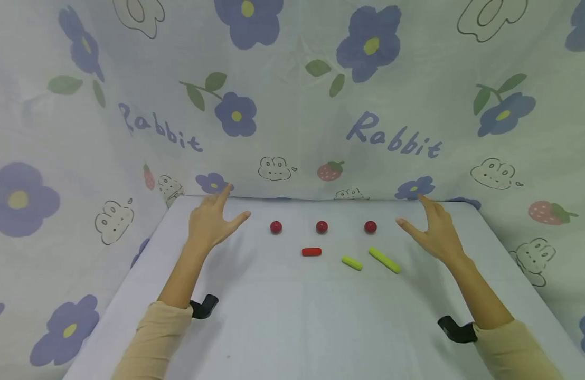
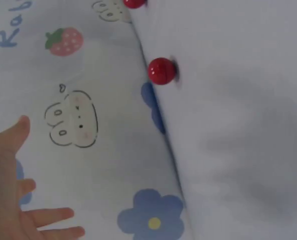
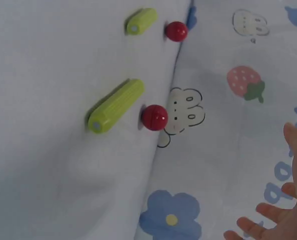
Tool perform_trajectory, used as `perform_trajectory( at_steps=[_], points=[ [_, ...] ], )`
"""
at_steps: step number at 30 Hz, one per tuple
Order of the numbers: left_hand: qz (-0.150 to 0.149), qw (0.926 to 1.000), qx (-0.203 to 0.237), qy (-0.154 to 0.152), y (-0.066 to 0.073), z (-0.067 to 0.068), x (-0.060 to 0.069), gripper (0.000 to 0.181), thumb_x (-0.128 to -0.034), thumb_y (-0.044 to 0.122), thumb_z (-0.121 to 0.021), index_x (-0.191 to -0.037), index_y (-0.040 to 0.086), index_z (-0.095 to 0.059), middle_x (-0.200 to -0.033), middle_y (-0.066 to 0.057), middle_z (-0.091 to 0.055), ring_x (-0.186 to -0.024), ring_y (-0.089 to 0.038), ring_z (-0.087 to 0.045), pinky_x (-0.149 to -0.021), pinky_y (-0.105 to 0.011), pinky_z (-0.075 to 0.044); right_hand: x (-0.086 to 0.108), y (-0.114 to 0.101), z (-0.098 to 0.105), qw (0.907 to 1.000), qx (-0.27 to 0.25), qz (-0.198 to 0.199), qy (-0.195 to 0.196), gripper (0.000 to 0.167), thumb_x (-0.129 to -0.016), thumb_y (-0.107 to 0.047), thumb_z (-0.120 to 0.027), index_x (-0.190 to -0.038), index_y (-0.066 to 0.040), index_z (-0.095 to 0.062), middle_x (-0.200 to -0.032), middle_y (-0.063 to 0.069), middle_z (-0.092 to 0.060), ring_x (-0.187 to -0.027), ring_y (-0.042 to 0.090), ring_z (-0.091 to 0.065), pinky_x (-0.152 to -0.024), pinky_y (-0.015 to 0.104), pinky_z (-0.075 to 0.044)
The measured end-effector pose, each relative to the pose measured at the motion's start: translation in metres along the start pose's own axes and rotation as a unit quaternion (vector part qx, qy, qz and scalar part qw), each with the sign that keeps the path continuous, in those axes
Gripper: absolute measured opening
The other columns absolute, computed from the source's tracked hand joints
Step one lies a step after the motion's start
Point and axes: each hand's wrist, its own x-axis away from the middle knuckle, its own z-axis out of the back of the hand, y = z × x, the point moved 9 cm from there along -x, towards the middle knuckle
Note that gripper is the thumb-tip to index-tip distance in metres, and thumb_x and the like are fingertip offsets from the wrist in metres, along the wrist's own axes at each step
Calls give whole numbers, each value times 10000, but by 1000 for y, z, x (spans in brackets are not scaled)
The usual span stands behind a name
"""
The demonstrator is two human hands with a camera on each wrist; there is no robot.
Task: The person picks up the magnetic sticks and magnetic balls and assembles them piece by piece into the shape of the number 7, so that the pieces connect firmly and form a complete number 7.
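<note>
My left hand [image 1: 209,220] hovers over the left part of the white table, thumb and fingers spread, holding nothing. On the right, my right hand [image 1: 437,232] is likewise spread and holds nothing. Between them, three shiny red balls stand in a row: a left ball [image 1: 275,227], a middle ball [image 1: 322,227] and a right ball [image 1: 370,227]. In front of these lie a short red stick [image 1: 311,252], a short yellow-green stick [image 1: 351,263] and a longer yellow-green stick [image 1: 384,260]. The right ball [image 3: 154,117] and long stick [image 3: 116,106] are nearest my right hand.
A white table [image 1: 283,327] reaches back to a hanging cloth [image 1: 292,105] printed with flowers, rabbits and strawberries. Cloth also hangs along both sides. Black wrist mounts, a left one [image 1: 205,306] and a right one [image 1: 457,330], stick inward from the sleeves.
</note>
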Motion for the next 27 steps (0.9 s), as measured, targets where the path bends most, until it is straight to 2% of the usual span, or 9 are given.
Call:
perform_trajectory(
  at_steps=[2,4,5,8,13,19,24,27],
  points=[
    [4,9998,219,39,2,-8,0,851,-827,655,-521,-1453,105,-349,-1113,-262,-617,-978,-424,-594,-693,-525,-503,-2,-5,-8,9993,-299,193,-61,798,-880,-408,-628,-1436,45,-279,-1395,339,-347,-1234,531,-339,-933,696,-304],
    [43,9986,523,32,3,-17,0,810,-836,614,-549,-1419,71,-403,-1046,-253,-644,-904,-414,-619,-673,-505,-511,-4,-9,-17,9977,-543,393,-87,753,-873,-347,-658,-1411,60,-322,-1356,335,-405,-1208,500,-397,-928,661,-350],
    [67,9977,675,13,3,-22,0,787,-840,595,-560,-1404,63,-422,-1052,-246,-646,-914,-412,-619,-704,-508,-510,-5,-11,-21,9967,-658,473,-89,731,-869,-322,-669,-1399,62,-343,-1330,329,-438,-1179,487,-434,-910,643,-381],
    [-10,9939,1105,0,6,-39,-2,725,-853,520,-598,-1373,36,-456,-1243,-234,-578,-1096,-428,-559,-855,-539,-478,-8,-15,-33,9934,-954,627,-81,662,-865,-267,-683,-1375,40,-394,-1251,301,-525,-1089,453,-522,-844,599,-454],
    [-145,9836,1788,-175,14,-73,-5,668,-856,396,-657,-1362,7,-457,-1328,-233,-511,-1225,-409,-463,-1023,-524,-364,-11,-21,-52,9874,-1357,807,-103,555,-849,-190,-702,-1316,8,-476,-1135,261,-611,-999,415,-592,-804,555,-492],
    [-172,9693,2433,-301,29,-111,-6,663,-823,287,-722,-1350,-20,-461,-1347,-244,-482,-1264,-400,-419,-1064,-507,-319,-13,-36,-79,9810,-1647,1000,-231,442,-832,-167,-722,-1208,10,-572,-1029,210,-655,-918,369,-619,-779,495,-522],
    [-38,9604,2770,-284,38,-131,-7,654,-807,210,-738,-1341,-44,-458,-1341,-263,-464,-1271,-402,-399,-1071,-507,-307,-12,-51,-106,9753,-1911,954,-553,420,-841,-211,-716,-1188,-4,-600,-1052,185,-659,-950,352,-625,-815,465,-521],
    [32,9587,2830,-291,41,-141,-9,624,-819,171,-724,-1343,-37,-457,-1352,-262,-451,-1279,-403,-389,-1071,-512,-305,-12,-64,-120,9732,-1938,1033,-681,419,-835,-223,-722,-1181,-14,-610,-1083,194,-657,-976,336,-625,-832,458,-520]
  ],
)
